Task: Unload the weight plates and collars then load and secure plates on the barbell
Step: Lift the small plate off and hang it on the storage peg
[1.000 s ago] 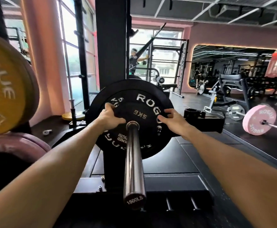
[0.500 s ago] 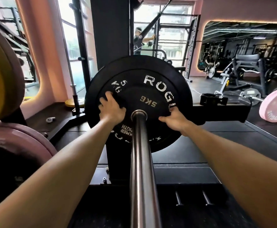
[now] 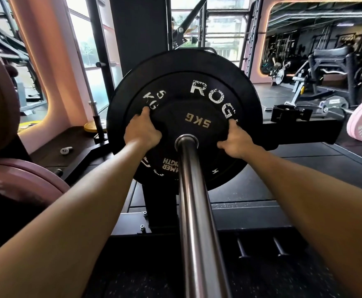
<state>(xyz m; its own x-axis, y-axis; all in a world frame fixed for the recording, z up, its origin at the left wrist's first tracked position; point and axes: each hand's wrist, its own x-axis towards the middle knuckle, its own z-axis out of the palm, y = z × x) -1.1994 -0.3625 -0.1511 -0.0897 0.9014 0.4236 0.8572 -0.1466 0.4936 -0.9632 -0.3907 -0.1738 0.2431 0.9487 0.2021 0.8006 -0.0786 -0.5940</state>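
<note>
Closer now along the barbell sleeve (image 3: 194, 203), the small black plate (image 3: 194, 127) marked "5KG" sits against a larger black plate (image 3: 246, 100) reading "ROG…" and "5 KG". Left hand (image 3: 142, 131) and right hand (image 3: 235, 143) grip the small plate's rim.

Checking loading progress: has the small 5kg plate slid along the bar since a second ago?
Yes. The small 5kg plate went inward along the bar, toward the big black plate.

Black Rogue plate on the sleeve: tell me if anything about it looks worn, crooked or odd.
The black 5 kg plate has badly flaked white lettering, with "ROGUE" and "5 KG" chipped and patchy. It is rotated, so its gold "5KG" mark reads upside down. Both the left hand and right hand grip its inner rim. No collar shows on the barbell sleeve.
</note>
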